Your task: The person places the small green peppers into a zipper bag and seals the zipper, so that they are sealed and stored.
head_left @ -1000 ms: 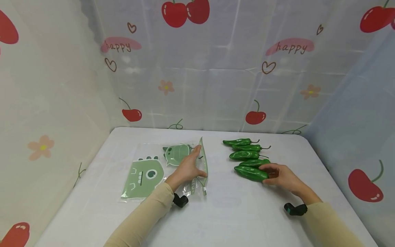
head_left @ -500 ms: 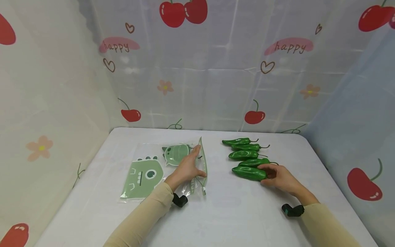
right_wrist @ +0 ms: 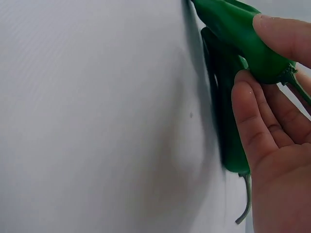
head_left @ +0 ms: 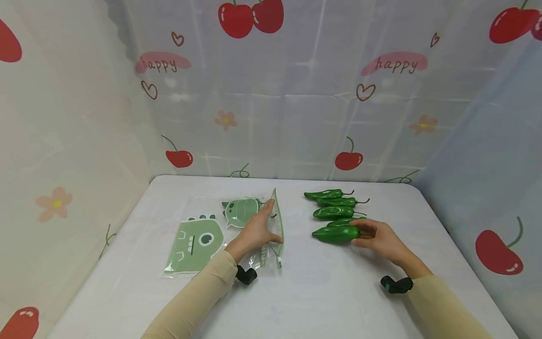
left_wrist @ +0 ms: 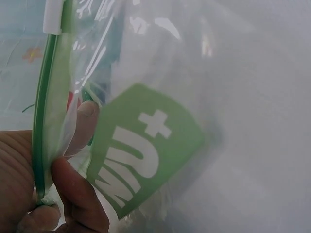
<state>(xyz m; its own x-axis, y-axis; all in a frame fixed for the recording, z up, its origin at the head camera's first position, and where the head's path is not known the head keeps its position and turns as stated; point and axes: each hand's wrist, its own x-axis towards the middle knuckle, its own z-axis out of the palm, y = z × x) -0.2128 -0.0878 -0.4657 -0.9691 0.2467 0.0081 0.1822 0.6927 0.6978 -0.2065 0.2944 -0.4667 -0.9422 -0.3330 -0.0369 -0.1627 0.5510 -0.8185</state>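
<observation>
The right hand (head_left: 381, 241) pinches a pepper (head_left: 333, 234) stem-side; leftward, the splayed left hand (head_left: 254, 234) seemingly props apart a zip bag (left_wrist: 150, 145).

Support: flat white table (head_left: 322, 301), far corners rounded. Left of centre: clear plastic zip bag (head_left: 192, 247) printed with a light-green one-eyed cartoon monster. Right of centre: four glossy, slender green peppers (head_left: 332, 213), ranked one behind another, tips leftward.

Bag (head_left: 195, 247) on table (head_left: 317, 301), peppers (head_left: 334, 213) to its right, backdrop (head_left: 288, 127) behind both
</observation>
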